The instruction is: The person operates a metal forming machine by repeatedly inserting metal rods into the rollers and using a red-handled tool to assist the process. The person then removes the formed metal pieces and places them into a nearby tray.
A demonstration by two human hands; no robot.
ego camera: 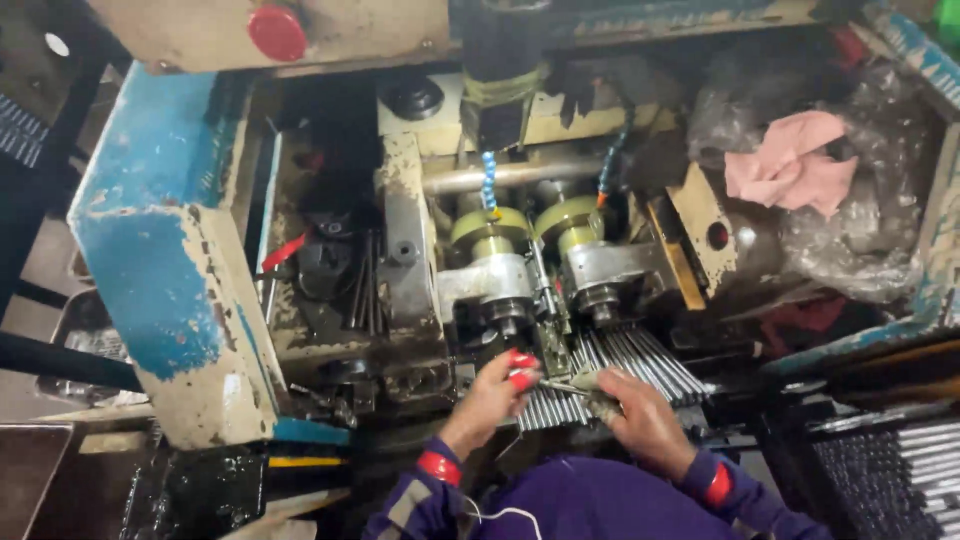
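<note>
Left hand (497,385) and right hand (632,408) are pinching one thin steel rod (562,387) between closed fingers, over the rod rack (640,360), just below the rollers (530,228). Likely hazard: fingertips being drawn into the rollers.

Worn metal, oily grime, soft cloth.
Bright, smooth steel rods (630,365) lying in a row, glossy under the light; one thin rod (560,385) pinched between red-tipped fingers (520,370). Dull yellowish rollers (530,225) above greasy grey cast-metal holders (490,280). Blue paint on the machine housing (150,240) chipped, rough, bare in patches. Crumpled pink cloth rag (790,160) on wrinkled clear plastic sheeting (860,220). Glossy red plastic knob (277,32). Purple fabric sleeves (560,500), matt.
</note>
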